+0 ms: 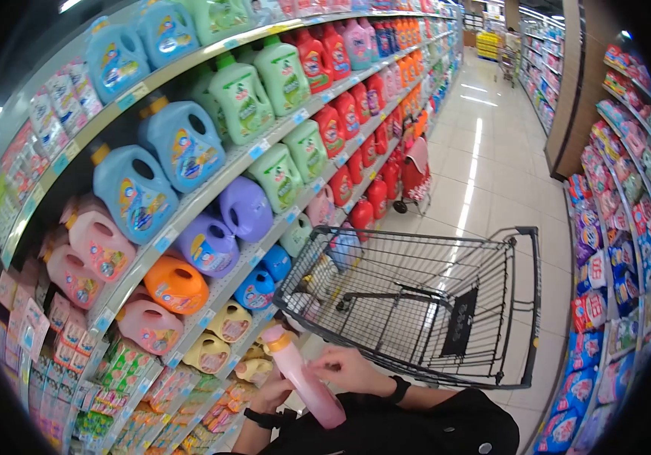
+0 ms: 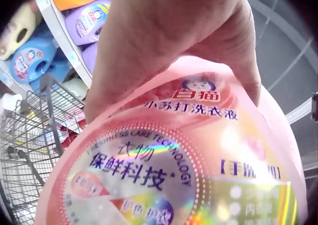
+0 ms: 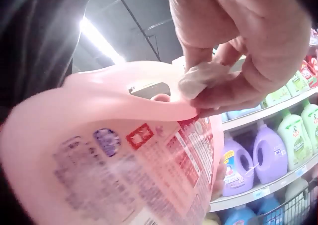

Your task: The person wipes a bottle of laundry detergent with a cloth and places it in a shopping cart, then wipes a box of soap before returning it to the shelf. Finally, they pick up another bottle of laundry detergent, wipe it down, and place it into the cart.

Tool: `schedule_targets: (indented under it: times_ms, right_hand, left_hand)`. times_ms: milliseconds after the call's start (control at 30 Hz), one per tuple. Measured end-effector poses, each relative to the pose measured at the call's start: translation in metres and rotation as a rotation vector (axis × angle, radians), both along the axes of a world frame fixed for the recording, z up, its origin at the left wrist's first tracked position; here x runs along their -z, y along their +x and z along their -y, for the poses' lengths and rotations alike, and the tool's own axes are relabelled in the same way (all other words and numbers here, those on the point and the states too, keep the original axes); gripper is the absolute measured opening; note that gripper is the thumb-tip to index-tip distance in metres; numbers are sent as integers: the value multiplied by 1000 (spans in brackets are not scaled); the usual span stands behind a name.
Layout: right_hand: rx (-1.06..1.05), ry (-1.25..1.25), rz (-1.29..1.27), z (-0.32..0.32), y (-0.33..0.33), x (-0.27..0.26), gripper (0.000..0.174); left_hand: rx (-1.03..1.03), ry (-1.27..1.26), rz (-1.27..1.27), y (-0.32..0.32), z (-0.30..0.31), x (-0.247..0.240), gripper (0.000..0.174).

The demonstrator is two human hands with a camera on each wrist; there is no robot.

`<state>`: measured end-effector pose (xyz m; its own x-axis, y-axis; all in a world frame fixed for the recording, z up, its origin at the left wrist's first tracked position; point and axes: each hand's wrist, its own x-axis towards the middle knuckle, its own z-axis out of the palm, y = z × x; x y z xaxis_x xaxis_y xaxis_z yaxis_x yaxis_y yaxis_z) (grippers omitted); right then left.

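A pink laundry detergent bottle (image 1: 306,383) with an orange-yellow neck and pink cap leans in front of my body. My left hand (image 1: 271,394) grips it; in the left wrist view, thumb and fingers spread around the bottle above the printed label (image 2: 144,170). My right hand (image 1: 352,371) is at the bottle's other side. In the right wrist view, its thumb and fingers pinch a small crumpled white tissue (image 3: 203,78) against the pink plastic, right beside the handle opening (image 3: 149,91). A fingertip shows through that opening.
An upright shopping cart (image 1: 416,303) stands just ahead. To the left run shelves (image 1: 265,144) of detergent bottles: blue, green, purple, orange and pink. Bagged goods (image 1: 591,303) line the right side. A tiled aisle (image 1: 477,144) stretches ahead, with a red folding trolley (image 1: 416,171) by the shelves.
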<state>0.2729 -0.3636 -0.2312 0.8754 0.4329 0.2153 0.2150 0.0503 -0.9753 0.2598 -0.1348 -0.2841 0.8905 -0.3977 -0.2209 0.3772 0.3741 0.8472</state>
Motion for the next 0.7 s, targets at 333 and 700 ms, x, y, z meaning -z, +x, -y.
schedule_targets:
  times_ms: [333, 700]
  right_hand:
    - [-331, -94, -28, -32, 1, 10, 22]
    - [24, 42, 472, -64, -15, -41, 23]
  left_hand:
    - [-551, -222, 27, -40, -45, 10, 48]
    - [-823, -496, 102, -40, -53, 8, 66]
